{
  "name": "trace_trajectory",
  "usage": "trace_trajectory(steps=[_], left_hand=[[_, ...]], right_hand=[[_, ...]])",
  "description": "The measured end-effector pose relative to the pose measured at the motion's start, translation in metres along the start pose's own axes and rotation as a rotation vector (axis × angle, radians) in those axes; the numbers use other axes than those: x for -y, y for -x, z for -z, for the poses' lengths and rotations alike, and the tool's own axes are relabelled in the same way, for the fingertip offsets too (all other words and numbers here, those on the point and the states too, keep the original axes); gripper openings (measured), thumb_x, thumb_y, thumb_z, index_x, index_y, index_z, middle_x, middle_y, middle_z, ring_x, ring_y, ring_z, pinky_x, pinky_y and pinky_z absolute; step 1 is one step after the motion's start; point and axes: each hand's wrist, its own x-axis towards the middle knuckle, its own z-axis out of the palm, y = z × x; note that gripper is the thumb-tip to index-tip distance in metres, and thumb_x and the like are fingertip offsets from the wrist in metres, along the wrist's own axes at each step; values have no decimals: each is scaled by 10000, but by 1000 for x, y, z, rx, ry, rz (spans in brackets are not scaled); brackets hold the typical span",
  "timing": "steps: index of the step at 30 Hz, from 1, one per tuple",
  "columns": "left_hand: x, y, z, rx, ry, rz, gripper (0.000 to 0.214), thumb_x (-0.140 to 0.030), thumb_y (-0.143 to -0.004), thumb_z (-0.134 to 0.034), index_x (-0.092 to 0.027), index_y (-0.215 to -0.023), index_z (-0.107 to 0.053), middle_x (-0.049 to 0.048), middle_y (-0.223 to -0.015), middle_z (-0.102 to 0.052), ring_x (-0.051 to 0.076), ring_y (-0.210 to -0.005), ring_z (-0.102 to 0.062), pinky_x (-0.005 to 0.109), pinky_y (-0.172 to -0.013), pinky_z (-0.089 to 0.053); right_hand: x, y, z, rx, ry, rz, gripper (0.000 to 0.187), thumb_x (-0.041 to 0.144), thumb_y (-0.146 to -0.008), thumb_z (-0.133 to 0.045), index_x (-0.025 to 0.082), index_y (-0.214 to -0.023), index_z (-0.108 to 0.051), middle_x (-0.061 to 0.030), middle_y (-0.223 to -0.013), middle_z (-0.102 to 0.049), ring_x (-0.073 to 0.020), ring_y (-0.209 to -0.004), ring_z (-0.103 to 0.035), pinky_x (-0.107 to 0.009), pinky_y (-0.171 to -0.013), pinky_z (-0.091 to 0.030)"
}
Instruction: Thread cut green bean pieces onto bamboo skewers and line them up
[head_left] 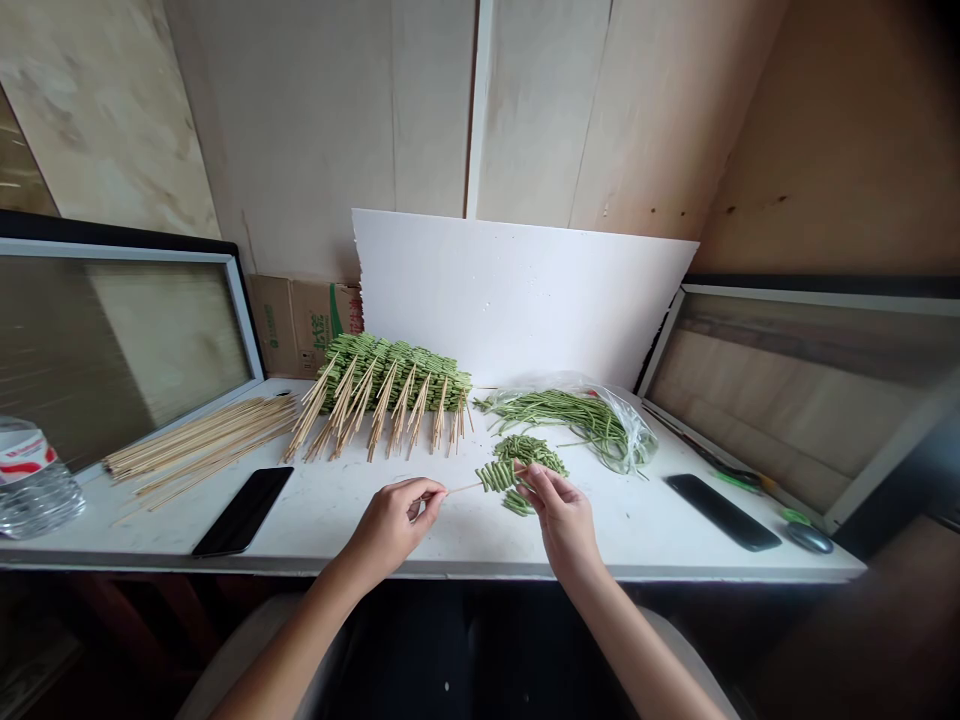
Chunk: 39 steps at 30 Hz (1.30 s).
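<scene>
My left hand (pixel 405 510) is closed in a pinch on the bare end of a bamboo skewer (pixel 463 489), which points to the right. Several short pieces of green bean (pixel 496 476) sit side by side across the skewer. At its other end, my right hand (pixel 559 510) is closed with thumb and fingertips together at a bean piece; the fingers partly hide it. Just behind and below the skewer lies a loose pile of cut bean pieces (pixel 536 450) on the white table (pixel 450 540).
Finished bean skewers (pixel 397 365) are stacked at the back, sticks forward. Bare skewers (pixel 202 435), a black tablet-like device (pixel 244 512) and a water bottle (pixel 34 480) lie left. Right are a plastic bag (pixel 637 435) of long beans (pixel 562 410), a dark phone (pixel 721 510) and a mouse (pixel 808 537).
</scene>
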Motion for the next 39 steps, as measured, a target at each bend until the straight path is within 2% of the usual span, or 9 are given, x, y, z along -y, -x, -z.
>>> trace_trajectory(steps=[4,10,14,16,18,21,25,29,39], left_hand=[[1,1,-2,12,16,7,261,-354,-1005,-540,-200,-1009,-750,61,-894,-740,176,-799,-655,234,-688,-514],[0,0,-4,34,48,18,282,-381,-1005,-540,-191,-985,-747,54,-873,-743,173,-773,-661,237,-694,-515],[1,-2,1,44,85,40,287,-406,-1007,-540,-188,-963,-721,49,-841,-728,174,-765,-665,242,-704,-516],[3,-3,3,33,92,56,286,-411,-1008,-536,-187,-963,-708,41,-802,-706,173,-749,-656,247,-696,-513],[6,-4,4,15,94,73,285,-414,-1005,-535,-185,-965,-700,33,-764,-683,171,-722,-642,251,-678,-508],[12,-5,4,0,96,96,286,-418,-997,-541,-184,-957,-700,32,-754,-679,172,-713,-639,255,-668,-505],[15,-5,2,3,78,113,293,-432,-985,-553,-186,-948,-709,38,-784,-700,175,-732,-648,251,-664,-504],[15,-4,1,15,66,111,301,-435,-989,-542,-185,-952,-706,41,-802,-703,176,-749,-649,251,-671,-506],[15,-3,-1,20,73,119,326,-453,-987,-529,-186,-964,-716,50,-805,-705,185,-760,-653,264,-679,-520]], right_hand=[[-5,2,-2,-2,-28,-2,307,478,-751,-859,216,-902,-808,-83,-1063,-793,-313,-1191,-665,-392,-968,-569],[-18,7,-6,3,-56,-35,291,452,-723,-888,210,-864,-809,-45,-964,-782,-246,-1017,-697,-339,-894,-583],[-12,-2,0,56,-14,-43,358,479,-724,-882,205,-942,-812,-63,-1036,-780,-263,-1032,-703,-383,-912,-590],[-4,-12,9,113,116,19,407,527,-778,-826,219,-1044,-804,-82,-1120,-771,-291,-1087,-692,-415,-914,-587],[3,-23,23,170,373,135,404,560,-845,-742,241,-1086,-800,-94,-1138,-768,-317,-1113,-673,-451,-922,-568],[3,-39,46,168,849,324,309,523,-865,-705,267,-992,-824,-96,-1028,-783,-350,-1048,-654,-513,-955,-504],[-10,-47,65,223,1225,348,232,441,-873,-684,262,-894,-831,-90,-892,-781,-338,-957,-644,-466,-917,-471],[-21,-45,68,261,1354,322,126,333,-841,-717,267,-854,-823,-75,-868,-782,-334,-977,-627,-391,-798,-467],[-29,-47,70,237,1374,288,136,268,-844,-665,239,-889,-789,-67,-930,-775,-311,-980,-629,-408,-888,-464]])
